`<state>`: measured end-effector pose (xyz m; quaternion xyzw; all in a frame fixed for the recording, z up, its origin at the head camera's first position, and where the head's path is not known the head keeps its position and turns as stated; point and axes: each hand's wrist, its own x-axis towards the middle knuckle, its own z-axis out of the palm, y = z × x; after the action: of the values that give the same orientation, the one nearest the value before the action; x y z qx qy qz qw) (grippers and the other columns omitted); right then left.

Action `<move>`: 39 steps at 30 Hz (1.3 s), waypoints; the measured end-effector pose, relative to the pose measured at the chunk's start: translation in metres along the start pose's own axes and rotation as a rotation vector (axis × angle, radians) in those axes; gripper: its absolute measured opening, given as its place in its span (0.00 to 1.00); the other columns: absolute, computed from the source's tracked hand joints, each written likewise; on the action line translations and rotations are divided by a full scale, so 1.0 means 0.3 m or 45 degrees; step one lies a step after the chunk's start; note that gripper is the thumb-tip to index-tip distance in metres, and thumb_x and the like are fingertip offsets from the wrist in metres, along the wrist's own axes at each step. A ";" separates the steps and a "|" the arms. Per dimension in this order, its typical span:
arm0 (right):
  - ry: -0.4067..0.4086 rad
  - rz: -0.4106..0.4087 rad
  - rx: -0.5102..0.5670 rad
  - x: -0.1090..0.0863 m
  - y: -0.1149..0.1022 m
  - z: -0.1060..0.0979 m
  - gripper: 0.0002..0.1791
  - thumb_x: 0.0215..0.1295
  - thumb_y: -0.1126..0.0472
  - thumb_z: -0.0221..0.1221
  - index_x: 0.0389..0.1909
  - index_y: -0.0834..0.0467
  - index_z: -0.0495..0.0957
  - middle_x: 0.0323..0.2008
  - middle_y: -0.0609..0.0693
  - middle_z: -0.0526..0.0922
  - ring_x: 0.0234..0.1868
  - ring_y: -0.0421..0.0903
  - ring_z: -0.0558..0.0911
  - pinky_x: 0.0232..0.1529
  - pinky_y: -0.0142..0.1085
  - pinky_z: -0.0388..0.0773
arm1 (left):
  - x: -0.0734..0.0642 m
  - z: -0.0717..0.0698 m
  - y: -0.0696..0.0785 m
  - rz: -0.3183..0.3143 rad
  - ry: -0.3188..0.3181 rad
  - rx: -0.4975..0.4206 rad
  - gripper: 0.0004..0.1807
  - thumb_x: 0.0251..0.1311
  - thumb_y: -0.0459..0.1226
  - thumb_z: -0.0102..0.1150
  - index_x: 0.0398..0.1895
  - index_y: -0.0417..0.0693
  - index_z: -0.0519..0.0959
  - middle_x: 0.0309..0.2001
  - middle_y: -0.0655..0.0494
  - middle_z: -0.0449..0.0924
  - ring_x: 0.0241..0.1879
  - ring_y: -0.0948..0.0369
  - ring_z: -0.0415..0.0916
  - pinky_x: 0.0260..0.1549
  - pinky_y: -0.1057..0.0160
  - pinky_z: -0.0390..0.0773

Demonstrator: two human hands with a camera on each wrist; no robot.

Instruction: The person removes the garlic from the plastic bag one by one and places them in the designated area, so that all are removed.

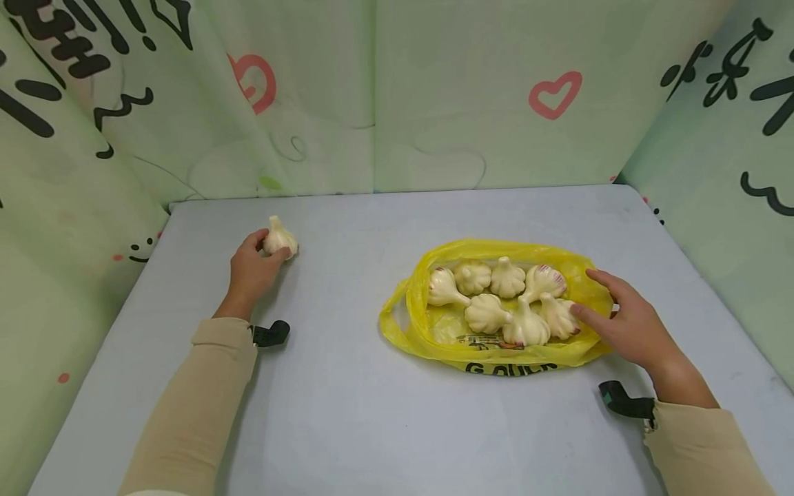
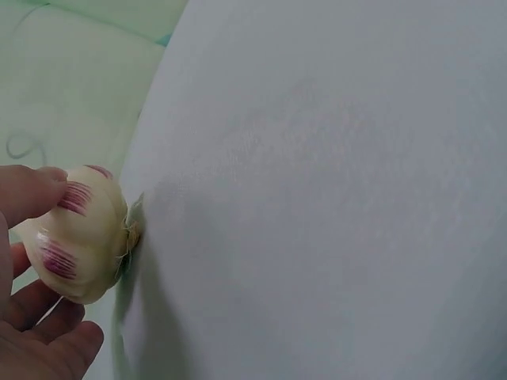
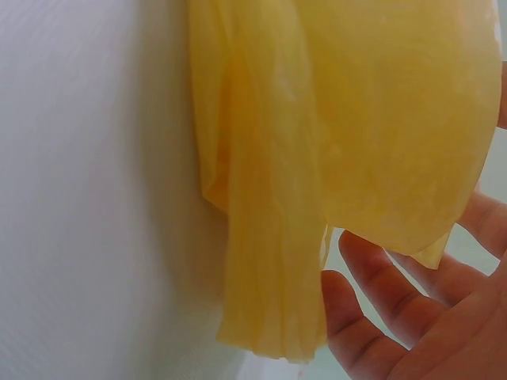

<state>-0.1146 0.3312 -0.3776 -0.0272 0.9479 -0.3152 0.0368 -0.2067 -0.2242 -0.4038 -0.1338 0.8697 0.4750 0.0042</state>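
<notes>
At the far left of the table, my left hand (image 1: 251, 272) holds a garlic bulb (image 1: 280, 241) between thumb and fingers. Purple streaks mark the bulb's skin in the left wrist view, its root end towards the table. A yellow plastic bag (image 1: 446, 353) lies wide open right of centre, with several garlic bulbs (image 1: 486, 313) inside. My right hand (image 1: 639, 327) grips the bag's right side, thumb over the rim near the rightmost bulb (image 1: 560, 317). In the right wrist view its fingers (image 3: 388, 297) curve along the outside of the yellow plastic.
A pale cloth covers the table (image 1: 347, 413). Green printed curtains (image 1: 446, 89) stand behind it and at both sides. One bag handle (image 1: 397, 331) loops out to the left. Black wrist cameras (image 1: 271, 334) sit at both sleeve cuffs.
</notes>
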 end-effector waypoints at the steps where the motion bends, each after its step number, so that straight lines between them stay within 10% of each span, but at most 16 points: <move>1: 0.001 0.000 0.000 0.000 0.000 0.000 0.44 0.72 0.48 0.58 0.76 0.69 0.51 0.72 0.75 0.53 0.63 0.75 0.61 0.55 0.71 0.64 | 0.001 0.000 -0.001 -0.001 0.008 0.005 0.40 0.69 0.43 0.58 0.78 0.38 0.54 0.74 0.37 0.57 0.72 0.45 0.56 0.65 0.46 0.63; 15: 0.005 0.010 -0.012 -0.002 -0.001 0.003 0.44 0.72 0.47 0.58 0.76 0.69 0.52 0.71 0.75 0.53 0.62 0.74 0.62 0.54 0.70 0.65 | 0.011 -0.015 -0.021 0.110 0.021 0.101 0.35 0.71 0.36 0.52 0.77 0.35 0.55 0.71 0.32 0.58 0.69 0.41 0.59 0.65 0.45 0.62; 39: -0.007 0.011 -0.006 0.001 -0.004 0.002 0.44 0.72 0.46 0.58 0.76 0.69 0.51 0.72 0.75 0.52 0.66 0.76 0.59 0.56 0.71 0.63 | 0.007 -0.009 -0.021 0.043 0.062 0.049 0.39 0.70 0.43 0.59 0.77 0.37 0.55 0.71 0.35 0.61 0.70 0.43 0.58 0.64 0.44 0.63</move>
<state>-0.1147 0.3299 -0.3773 -0.0240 0.9487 -0.3127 0.0406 -0.2068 -0.2301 -0.4080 -0.1304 0.8807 0.4548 -0.0226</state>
